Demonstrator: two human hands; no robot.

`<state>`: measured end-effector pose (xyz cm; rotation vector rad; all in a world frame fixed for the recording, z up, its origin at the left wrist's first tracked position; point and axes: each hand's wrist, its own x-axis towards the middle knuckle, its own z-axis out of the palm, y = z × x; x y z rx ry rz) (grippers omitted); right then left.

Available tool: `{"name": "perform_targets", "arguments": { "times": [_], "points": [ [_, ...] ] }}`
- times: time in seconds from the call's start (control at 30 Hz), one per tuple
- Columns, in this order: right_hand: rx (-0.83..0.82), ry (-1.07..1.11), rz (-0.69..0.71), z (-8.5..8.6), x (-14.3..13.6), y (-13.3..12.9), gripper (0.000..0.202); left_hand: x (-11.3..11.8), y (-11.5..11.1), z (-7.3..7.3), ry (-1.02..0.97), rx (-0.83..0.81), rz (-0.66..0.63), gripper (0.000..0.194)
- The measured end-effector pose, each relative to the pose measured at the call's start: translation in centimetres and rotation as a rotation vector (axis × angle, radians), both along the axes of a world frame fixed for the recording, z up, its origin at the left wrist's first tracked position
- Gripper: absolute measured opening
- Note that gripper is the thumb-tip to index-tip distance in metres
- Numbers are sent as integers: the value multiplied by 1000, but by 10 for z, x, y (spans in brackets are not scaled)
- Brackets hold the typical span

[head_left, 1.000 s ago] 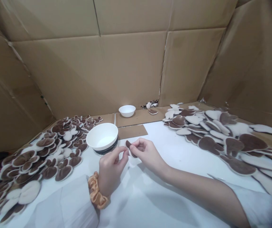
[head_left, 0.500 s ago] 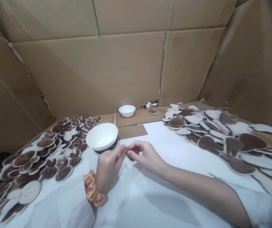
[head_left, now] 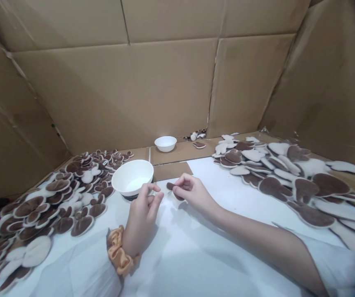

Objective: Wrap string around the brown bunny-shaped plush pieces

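Observation:
Between the thumb and fingers of my right hand (head_left: 192,193) is a small brown plush cutout (head_left: 170,186) with a rounded lobe sticking out to the left. Part of it is hidden behind my fingers. My left hand (head_left: 145,210), with an orange scrunchie (head_left: 121,251) at its wrist, is just left of the cutout and apart from it. Its thumb and index finger are bent with a small gap between the tips, and I make out nothing held there. Right behind the left hand stands a large white bowl (head_left: 133,177) on a dark base.
Brown and white bunny-shaped plush cutouts (head_left: 83,225) heap up on the left. Larger cutouts (head_left: 273,189) are piled on the right. A small white bowl (head_left: 165,143) sits at the back by the cardboard wall (head_left: 171,90). A cardboard strip (head_left: 174,170) lies on the white table (head_left: 202,243).
My hands, which met at the cutout, have parted. The left has drawn off it with fingers loosened, while the right keeps the cutout and has shifted slightly right and up.

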<state>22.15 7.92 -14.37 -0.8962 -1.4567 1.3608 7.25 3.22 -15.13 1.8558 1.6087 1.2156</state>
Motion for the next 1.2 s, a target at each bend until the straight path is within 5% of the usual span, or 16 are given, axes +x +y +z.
{"name": "perform_targets", "arguments": {
  "times": [0.37, 0.57, 0.83, 0.97, 1.2],
  "points": [
    [-130, 118, 20, 8, 0, -2, 18, 3, 0, 2, -18, -113, -107, 21],
    [-233, 164, 194, 9, 3, 0, 24, -1, 9, 0, -44, -146, -203, 21],
    [-35, -243, 444, 10, 11, 3, 12, -23, 18, -6, 671, 134, -214, 21],
    [145, -390, 376, 5, 10, -3, 7, -17, 15, 0, 765, 131, -213, 18],
    [428, -617, 50, -6, 7, 1, 5, 3, 3, 14, 396, -89, -177, 20]
  ]
}}
